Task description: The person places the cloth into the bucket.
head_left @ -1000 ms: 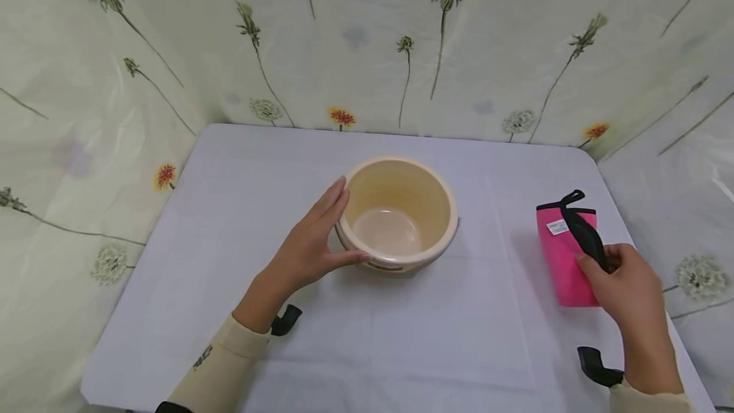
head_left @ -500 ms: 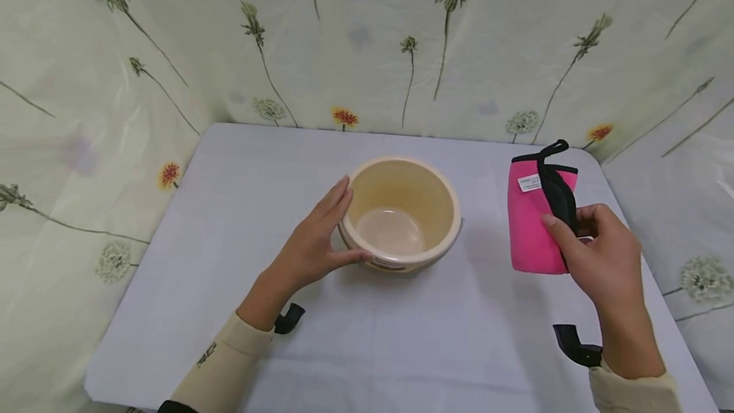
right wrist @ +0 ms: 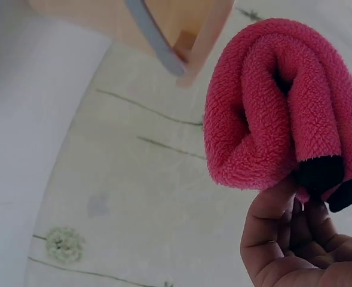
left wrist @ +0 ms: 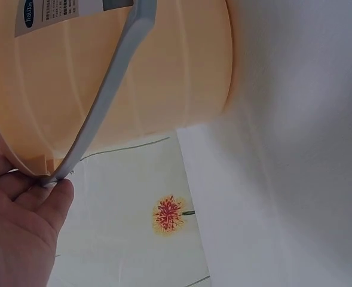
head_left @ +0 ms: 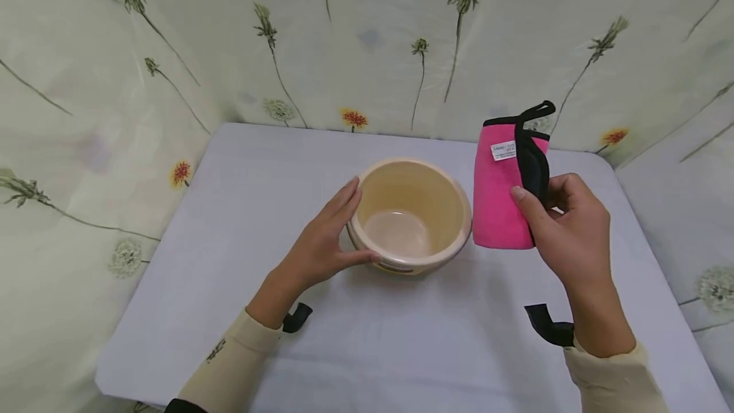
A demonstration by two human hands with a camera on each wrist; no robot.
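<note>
Head view shows me the right hand [head_left: 573,228], its grip pinching a folded pink cloth [head_left: 500,199] by the black-edged side, raised above the tabletop [head_left: 275,196] just right of the cream bucket [head_left: 424,199]. I see the left hand's [head_left: 315,250] grip spread, thumb and fingers touching the bucket's left rim. Left wrist: a grey handle [left wrist: 110,84] crosses the bucket's outer wall.

Hot-pink cloth [head_left: 497,190], black edging [head_left: 533,167], peach-cream bucket [left wrist: 155,84], grey handle [left wrist: 104,89], whitish table [head_left: 275,209], pale backdrop [head_left: 367,75] printed with green-stemmed flowers [head_left: 353,118]
</note>
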